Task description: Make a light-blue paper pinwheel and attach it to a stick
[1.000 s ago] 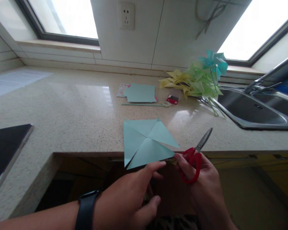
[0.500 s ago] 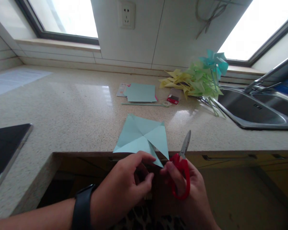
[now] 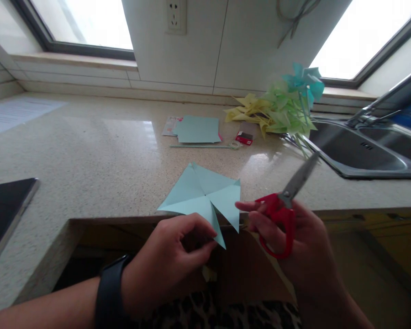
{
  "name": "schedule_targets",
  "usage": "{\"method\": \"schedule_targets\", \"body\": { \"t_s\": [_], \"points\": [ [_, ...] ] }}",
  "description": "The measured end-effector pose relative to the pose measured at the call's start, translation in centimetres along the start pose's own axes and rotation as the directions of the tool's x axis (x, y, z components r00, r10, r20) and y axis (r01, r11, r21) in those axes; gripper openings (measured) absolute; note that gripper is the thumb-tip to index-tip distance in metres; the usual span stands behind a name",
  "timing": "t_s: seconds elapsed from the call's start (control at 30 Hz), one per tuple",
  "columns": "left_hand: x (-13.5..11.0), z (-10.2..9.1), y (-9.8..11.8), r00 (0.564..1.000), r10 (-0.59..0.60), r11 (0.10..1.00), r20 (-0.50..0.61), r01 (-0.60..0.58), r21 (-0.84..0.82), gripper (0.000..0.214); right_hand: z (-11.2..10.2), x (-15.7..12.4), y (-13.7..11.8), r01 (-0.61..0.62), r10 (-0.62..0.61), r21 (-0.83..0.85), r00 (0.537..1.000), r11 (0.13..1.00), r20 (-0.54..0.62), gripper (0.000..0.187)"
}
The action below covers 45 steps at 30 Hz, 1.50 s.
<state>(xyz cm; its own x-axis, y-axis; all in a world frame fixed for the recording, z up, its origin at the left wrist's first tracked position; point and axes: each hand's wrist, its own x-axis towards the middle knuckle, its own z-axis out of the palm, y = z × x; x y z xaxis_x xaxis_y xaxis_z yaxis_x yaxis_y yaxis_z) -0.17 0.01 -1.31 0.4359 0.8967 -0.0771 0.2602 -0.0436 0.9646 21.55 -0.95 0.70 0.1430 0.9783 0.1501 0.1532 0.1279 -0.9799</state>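
A light blue creased paper square [image 3: 205, 196] with cuts along its folds lies at the counter's front edge. My left hand [image 3: 171, 262], a black watch on its wrist, pinches the paper's near flap from below. My right hand [image 3: 294, 246] grips red-handled scissors [image 3: 282, 208], whose closed blades point up and to the right, away from the paper. The right hand is just right of the paper.
A stack of blue paper sheets [image 3: 197, 129] and a thin green stick [image 3: 205, 146] lie farther back. Yellow, green and blue paper pinwheels [image 3: 281, 109] are piled beside the steel sink [image 3: 363, 153]. A small red box [image 3: 245, 137] sits near them. A dark phone [image 3: 3, 214] rests at the left.
The paper has been turned on the counter's edge. My left hand has shifted to pinch a near flap, and my right hand has swung the scissors up and to the right.
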Motion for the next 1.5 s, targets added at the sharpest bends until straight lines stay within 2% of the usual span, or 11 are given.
{"method": "schedule_targets", "body": {
  "t_s": [0.13,0.3,0.47,0.63,0.83,1.0,1.17,1.27,1.37,1.43,1.5],
  "points": [
    [0.0,-0.1,0.5,1.000,-0.005,0.999,-0.016,0.006,0.035,0.007,1.0,0.6,1.1,-0.078,0.087,-0.066,0.986,0.995,0.143,0.018],
    [0.1,-0.2,0.8,0.999,-0.029,1.000,-0.043,0.029,-0.007,0.009,1.3,0.1,2.2,-0.125,0.136,-0.074,0.976,0.989,0.170,0.018],
    [0.1,-0.1,0.6,0.995,-0.014,0.997,-0.097,0.021,0.070,0.010,1.2,-0.1,2.1,-0.135,0.144,-0.057,0.960,0.989,0.239,0.016],
    [0.0,-0.1,0.7,0.995,-0.010,0.995,-0.098,0.020,0.102,0.008,1.5,-0.4,1.8,-0.221,0.207,0.019,0.936,0.975,0.286,0.018],
    [0.1,-0.1,0.6,0.998,-0.015,0.997,-0.063,0.020,0.079,0.008,2.1,-0.5,1.8,-0.298,0.267,0.063,0.917,0.953,0.298,0.023],
    [0.0,0.1,0.1,0.999,-0.017,0.999,-0.050,0.019,0.045,0.005,2.5,-0.7,2.1,-0.333,0.291,0.127,0.918,0.934,0.269,0.026],
    [-0.1,0.3,0.2,0.995,-0.086,0.992,-0.054,0.080,-0.097,0.012,2.6,-0.9,2.2,-0.355,0.319,0.149,0.921,0.923,0.222,0.029],
    [-0.1,0.0,0.8,0.995,-0.096,0.994,-0.041,0.094,-0.046,0.023,2.6,-0.9,2.0,-0.344,0.311,0.157,0.929,0.926,0.202,0.029],
    [0.0,-0.1,0.9,0.990,-0.135,0.990,0.045,0.136,-0.026,0.040,2.6,-0.9,1.9,-0.330,0.301,0.152,0.935,0.931,0.186,0.028],
    [0.0,0.2,0.6,0.969,-0.216,0.963,0.117,0.232,-0.140,0.043,2.6,-0.9,1.9,-0.328,0.300,0.151,0.937,0.933,0.179,0.028],
    [0.0,0.7,0.2,0.929,-0.325,0.863,0.178,0.369,-0.345,0.043,2.6,-0.9,2.0,-0.330,0.301,0.156,0.936,0.931,0.185,0.028]
  ]
}}
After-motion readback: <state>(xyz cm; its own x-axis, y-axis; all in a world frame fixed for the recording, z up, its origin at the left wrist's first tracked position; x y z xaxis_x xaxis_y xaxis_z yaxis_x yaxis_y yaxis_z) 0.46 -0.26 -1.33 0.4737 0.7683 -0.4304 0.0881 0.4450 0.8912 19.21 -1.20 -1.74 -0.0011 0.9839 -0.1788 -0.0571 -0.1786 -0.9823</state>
